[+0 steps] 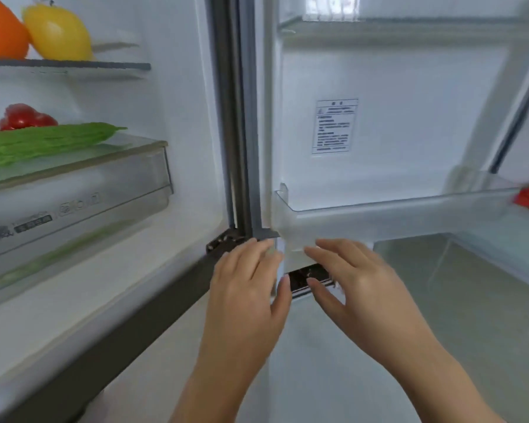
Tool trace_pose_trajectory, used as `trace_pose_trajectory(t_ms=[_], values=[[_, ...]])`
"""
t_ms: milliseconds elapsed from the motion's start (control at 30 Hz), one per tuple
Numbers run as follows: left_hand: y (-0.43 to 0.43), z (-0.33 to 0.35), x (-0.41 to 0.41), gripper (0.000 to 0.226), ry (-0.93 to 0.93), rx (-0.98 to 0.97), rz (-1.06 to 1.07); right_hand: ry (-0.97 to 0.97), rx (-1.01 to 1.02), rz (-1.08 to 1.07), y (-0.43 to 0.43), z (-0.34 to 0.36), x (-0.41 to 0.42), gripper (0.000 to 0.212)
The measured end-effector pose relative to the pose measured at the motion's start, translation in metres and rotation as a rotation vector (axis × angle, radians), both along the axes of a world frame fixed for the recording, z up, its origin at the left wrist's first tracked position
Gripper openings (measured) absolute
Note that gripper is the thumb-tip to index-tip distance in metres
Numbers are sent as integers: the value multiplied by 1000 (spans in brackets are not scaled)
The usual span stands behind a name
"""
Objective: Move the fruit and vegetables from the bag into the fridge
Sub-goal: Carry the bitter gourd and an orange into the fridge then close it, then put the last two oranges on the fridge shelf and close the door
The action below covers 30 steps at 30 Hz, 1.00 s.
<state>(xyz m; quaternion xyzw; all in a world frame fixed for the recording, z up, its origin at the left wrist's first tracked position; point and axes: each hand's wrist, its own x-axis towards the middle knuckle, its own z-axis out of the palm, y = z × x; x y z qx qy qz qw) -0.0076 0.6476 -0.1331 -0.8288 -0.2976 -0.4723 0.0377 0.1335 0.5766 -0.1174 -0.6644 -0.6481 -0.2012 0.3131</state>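
at six o'clock, under the door bin (379,215), the left hand (248,285) and right hand (351,279) hover, fingers loosely apart, holding nothing — between items, i judge. yellow pepper (58,32) and green gourd (43,141) sit shelved around ten o'clock; next calls for reaching to the unseen bag.

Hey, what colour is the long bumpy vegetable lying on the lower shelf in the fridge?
Green. The long bumpy vegetable shows best in the head view, at the left.
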Motion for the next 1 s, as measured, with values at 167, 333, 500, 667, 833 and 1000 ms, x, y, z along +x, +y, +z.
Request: trace_pose_trajectory(t_ms=[167, 333, 500, 667, 833, 1000], values=[[-91, -11, 65, 31, 55, -80, -192, 38, -36, -195, -115, -9, 55, 35], [-184, -17, 136, 32, 144, -78, -462, 81, -51, -451, -236, -22, 98, 37], [-276, -21, 209, 32, 202, -39, -785, 124, 3, -825, -365, -29, 126, 37], [-390, -35, 270, 33, 213, -29, -1191, 154, 5, -1240, -492, -42, 121, 35], [-493, -46, 317, 33, 214, -23, -1492, 188, -1, -1548, -582, -48, 111, 36], [-574, -53, 369, 34, 203, -23, -1715, 198, -3, -1786, -646, -48, 134, 32]])
